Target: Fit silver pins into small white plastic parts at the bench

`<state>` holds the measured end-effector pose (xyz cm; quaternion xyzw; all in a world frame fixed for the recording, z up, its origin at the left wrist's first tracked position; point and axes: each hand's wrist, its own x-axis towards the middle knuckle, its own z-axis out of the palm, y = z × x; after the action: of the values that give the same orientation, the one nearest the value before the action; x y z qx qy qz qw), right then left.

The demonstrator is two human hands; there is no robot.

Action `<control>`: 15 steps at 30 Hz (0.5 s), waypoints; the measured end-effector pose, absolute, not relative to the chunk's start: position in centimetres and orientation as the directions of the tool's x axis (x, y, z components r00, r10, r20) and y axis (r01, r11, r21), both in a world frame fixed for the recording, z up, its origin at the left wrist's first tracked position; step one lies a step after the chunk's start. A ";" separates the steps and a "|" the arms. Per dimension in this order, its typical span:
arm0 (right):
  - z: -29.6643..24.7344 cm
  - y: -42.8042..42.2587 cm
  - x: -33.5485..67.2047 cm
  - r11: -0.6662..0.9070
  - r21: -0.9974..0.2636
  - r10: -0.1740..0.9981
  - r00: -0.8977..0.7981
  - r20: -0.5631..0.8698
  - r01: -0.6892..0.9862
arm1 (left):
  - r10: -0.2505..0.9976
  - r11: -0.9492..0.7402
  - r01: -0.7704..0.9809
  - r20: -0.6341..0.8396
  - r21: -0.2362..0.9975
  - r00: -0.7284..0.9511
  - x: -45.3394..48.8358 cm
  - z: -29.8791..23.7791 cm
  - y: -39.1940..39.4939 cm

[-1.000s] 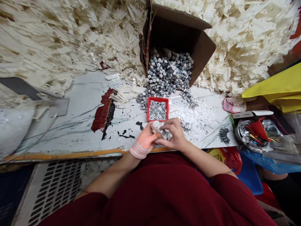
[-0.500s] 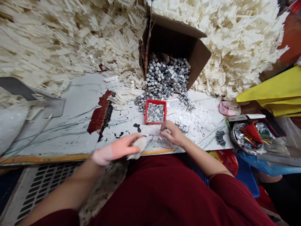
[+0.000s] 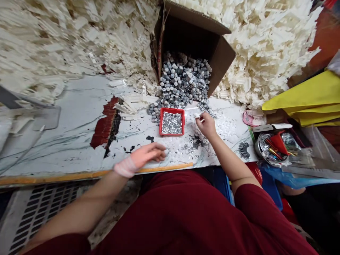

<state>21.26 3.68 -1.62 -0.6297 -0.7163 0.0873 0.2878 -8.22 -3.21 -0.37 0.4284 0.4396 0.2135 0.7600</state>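
My left hand [image 3: 148, 154], in a pinkish glove or wrap, is low over small white pieces [image 3: 172, 150] near the table's front edge. Its fingers stretch to the right, loosely bent, and I see nothing gripped in them. My right hand [image 3: 207, 126] pinches a small white piece [image 3: 197, 115] between thumb and fingertips, just right of the red tray [image 3: 160, 122]. Many thin silver pins [image 3: 172, 123] fill that tray. More loose pins [image 3: 190, 150] lie on the table between my hands. White bits [image 3: 225, 124] are scattered beyond my right hand.
A cardboard box [image 3: 223, 65] on its side spills small grey-and-white cylindrical parts [image 3: 183, 81]. Heaps of cream plastic strips [image 3: 79, 42] rise behind it. At right stand a metal bowl [image 3: 259, 147] of odds and ends and yellow material [image 3: 305, 97]. The table [image 3: 77, 106] has torn patches.
My right hand has moved up and away to the right of the red tray. The whitish piece in my left hand is gone from it, and that hand has shifted slightly up.
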 end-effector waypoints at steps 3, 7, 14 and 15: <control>-2.0 -1.0 18.2 0.193 -0.747 0.946 0.082 0.314 0.637 | 0.706 0.674 -0.306 -0.464 0.672 0.536 -3.4 -1.9 -3.7; -4.1 -6.4 13.6 0.488 -0.692 0.860 -0.154 0.488 0.533 | 0.798 0.602 -0.528 -0.459 0.598 0.390 -0.9 -2.0 -4.9; -5.6 -6.1 18.8 0.515 -0.459 0.857 -0.446 0.258 0.724 | 0.799 0.597 -0.473 -0.529 0.648 0.284 -5.3 -3.2 -5.5; -5.8 -5.5 20.1 0.426 -0.418 0.904 -0.358 0.234 0.802 | 0.792 0.608 -0.448 -0.540 0.656 0.284 -5.7 -3.5 -5.6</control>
<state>20.12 -5.45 -5.80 -0.5229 -0.8158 0.1163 0.2182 -5.67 -5.59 -3.46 0.1930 0.4462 0.3986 0.7777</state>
